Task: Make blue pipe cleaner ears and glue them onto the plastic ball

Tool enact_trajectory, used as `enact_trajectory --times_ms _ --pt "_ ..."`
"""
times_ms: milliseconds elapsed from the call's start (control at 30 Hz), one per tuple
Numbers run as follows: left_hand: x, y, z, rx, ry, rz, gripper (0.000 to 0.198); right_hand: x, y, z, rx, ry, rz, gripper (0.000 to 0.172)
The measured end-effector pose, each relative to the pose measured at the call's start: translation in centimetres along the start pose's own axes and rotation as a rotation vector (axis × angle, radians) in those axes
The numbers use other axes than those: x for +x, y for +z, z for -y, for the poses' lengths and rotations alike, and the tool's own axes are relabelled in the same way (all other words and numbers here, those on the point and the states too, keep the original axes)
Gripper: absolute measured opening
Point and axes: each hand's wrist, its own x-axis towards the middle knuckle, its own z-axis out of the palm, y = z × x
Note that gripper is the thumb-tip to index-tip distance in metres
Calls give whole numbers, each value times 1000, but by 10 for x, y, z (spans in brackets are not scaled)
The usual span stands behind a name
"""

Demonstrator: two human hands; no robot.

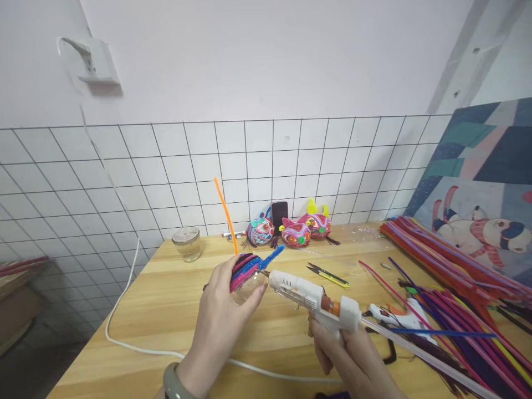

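My left hand (226, 302) is closed around a clear ball (249, 284) whose upper side is covered in rows of coloured pipe cleaners. A blue pipe cleaner (272, 257) sticks out from it to the right, and an orange pipe cleaner (225, 216) rises behind it. My right hand (343, 349) grips the handle of a white hot glue gun (311, 296). The gun's nozzle points left and meets the ball beside the base of the blue pipe cleaner; whether glue is flowing I cannot make out. A clear glue stick (419, 352) trails from the gun's back end.
Several finished pipe-cleaner balls (296, 233) and a phone (280, 212) stand along the tiled wall. A lidded glass jar (187, 244) is at the left. Yellow snips (328, 275), a second glue gun (399, 317) and bundles of pipe cleaners (469, 327) lie right. A white cable (145, 350) crosses the table.
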Motion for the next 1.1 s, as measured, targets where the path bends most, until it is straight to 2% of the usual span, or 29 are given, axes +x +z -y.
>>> enact_trajectory --times_ms 433,633,800,1100 --pt "-1 3 3 -106 -62 9 53 1 -1 3 -19 6 10 46" --pt "0 4 3 -201 -106 24 56 2 -2 4 -18 -17 90 44" --pt "0 4 3 -274 -164 28 58 2 -2 2 -19 22 114 45" --pt "0 5 2 -440 -199 60 53 3 -2 0 -11 18 92 46"
